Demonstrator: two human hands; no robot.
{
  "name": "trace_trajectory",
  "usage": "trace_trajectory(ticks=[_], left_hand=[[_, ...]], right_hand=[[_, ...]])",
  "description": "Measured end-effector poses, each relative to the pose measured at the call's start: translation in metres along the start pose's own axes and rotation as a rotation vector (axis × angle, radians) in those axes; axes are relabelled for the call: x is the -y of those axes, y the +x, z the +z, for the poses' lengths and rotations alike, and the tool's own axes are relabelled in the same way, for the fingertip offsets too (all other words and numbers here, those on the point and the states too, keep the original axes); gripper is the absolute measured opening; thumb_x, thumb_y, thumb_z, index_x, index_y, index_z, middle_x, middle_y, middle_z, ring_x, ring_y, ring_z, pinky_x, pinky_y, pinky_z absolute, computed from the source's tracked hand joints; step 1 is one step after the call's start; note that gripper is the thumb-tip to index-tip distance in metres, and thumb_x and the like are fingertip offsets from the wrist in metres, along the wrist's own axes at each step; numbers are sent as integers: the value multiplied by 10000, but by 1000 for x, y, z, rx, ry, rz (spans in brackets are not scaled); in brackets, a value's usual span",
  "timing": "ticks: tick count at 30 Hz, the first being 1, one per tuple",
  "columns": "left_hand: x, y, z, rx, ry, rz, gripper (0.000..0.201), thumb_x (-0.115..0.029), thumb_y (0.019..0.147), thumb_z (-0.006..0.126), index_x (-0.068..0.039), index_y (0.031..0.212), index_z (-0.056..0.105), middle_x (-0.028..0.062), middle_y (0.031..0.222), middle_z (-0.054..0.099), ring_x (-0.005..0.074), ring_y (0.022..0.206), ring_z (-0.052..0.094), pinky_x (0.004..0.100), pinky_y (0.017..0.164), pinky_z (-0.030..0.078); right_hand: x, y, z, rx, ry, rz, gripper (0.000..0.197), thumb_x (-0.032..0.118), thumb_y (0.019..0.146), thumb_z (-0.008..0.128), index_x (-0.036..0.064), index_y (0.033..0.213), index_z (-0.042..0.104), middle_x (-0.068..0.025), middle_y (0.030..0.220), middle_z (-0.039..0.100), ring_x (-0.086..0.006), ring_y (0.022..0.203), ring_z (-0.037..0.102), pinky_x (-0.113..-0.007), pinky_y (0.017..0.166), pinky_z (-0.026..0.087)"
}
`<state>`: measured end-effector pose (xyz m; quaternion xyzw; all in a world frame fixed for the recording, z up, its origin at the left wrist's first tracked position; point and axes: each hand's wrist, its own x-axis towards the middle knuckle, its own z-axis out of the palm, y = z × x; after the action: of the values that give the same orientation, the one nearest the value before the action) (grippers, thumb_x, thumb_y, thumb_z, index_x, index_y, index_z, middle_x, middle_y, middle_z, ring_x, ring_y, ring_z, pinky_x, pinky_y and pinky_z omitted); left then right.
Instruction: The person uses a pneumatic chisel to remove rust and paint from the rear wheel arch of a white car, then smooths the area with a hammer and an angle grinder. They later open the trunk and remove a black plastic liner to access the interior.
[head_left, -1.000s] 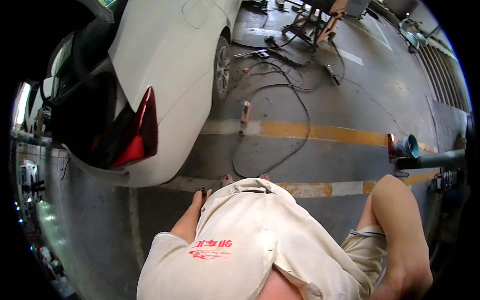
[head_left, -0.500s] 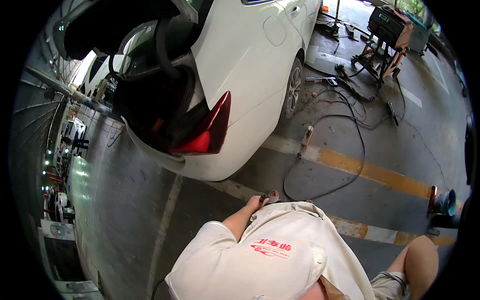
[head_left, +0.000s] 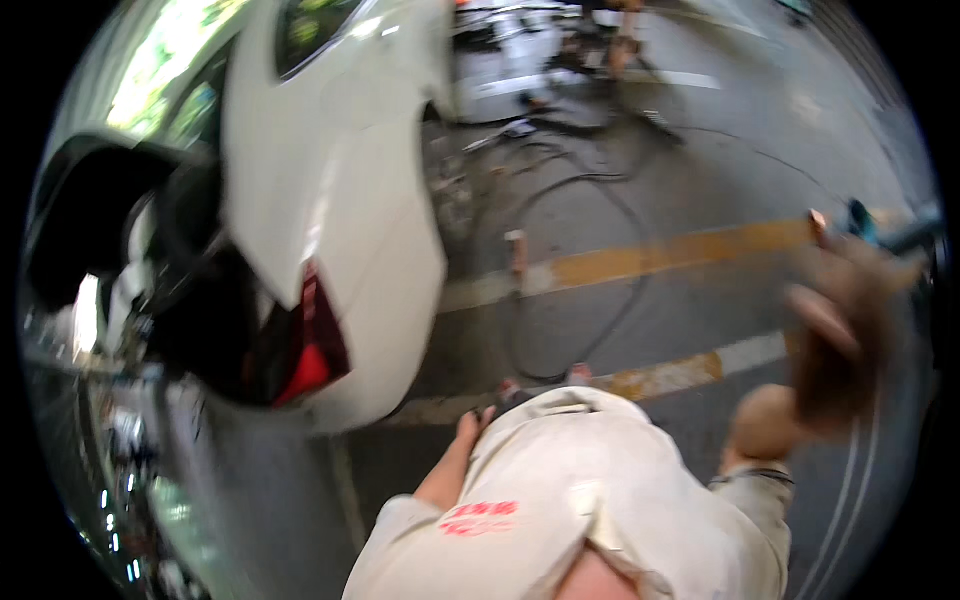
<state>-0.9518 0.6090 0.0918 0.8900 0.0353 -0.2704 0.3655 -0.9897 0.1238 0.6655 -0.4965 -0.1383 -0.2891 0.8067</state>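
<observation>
My left hand (head_left: 473,428) is low in front of my body, by the left side of the light shirt (head_left: 480,560). Its fingers are closed round a dark, tube-like piece, mostly hidden now. My right hand (head_left: 840,335) is raised out to the right and smeared by motion, so its fingers and anything in them cannot be made out. Ahead on the left stands a white car (head_left: 370,270), its boot lid up. A red tail light (head_left: 318,350) is at its rear corner, and the boot opening (head_left: 205,325) is dark inside.
Black cable (head_left: 640,290) lies looped on the grey floor beside the car, with a small orange-and-white block (head_left: 517,252) on it. Yellow and white painted bands (head_left: 690,250) cross the floor. A teal cylindrical thing (head_left: 862,222) is at the far right, behind my right hand.
My view has swung to the right, so the car sits further left. My right arm has come up from low at the right edge. The left hand stays by my body.
</observation>
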Motion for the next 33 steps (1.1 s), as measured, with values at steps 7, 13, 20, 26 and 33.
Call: trace_trajectory(ticks=[7,13,20,26,33], left_hand=[[24,13,16,224,55,-125,360,-380,815,666,-43,941,683,211,934,667,270,870,655,381,749,488],[25,-3,6,202,-9,-209,362,-388,816,657,-50,942,683,209,926,667,283,872,654,390,755,487],[47,15,13,182,-130,-305,364,-398,816,647,-59,944,683,206,916,666,297,874,652,400,762,487],[-30,97,7,201,67,-180,343,-390,823,616,-76,945,682,202,908,663,332,902,635,429,790,485],[-300,172,-34,214,608,138,266,-254,790,603,-157,1036,635,170,1041,579,337,1041,570,449,841,485]], right_hand=[[-123,-27,-45,-566,566,519,295,-136,736,660,76,843,484,-68,928,568,-176,882,580,-301,834,496],[-155,-19,-57,-559,486,516,318,-135,742,669,93,835,467,-46,917,538,-163,879,572,-250,822,491],[-307,-45,-156,-1018,33,820,217,42,817,654,56,940,475,-42,692,482,-147,547,467,-266,487,391],[-373,-128,-196,-1032,-79,1431,93,245,863,531,170,815,558,2,657,537,-174,569,480,-329,523,342],[-394,-29,-133,41,-206,1677,702,564,931,392,-8,1339,413,-160,1194,576,-248,1104,547,-358,940,435]])
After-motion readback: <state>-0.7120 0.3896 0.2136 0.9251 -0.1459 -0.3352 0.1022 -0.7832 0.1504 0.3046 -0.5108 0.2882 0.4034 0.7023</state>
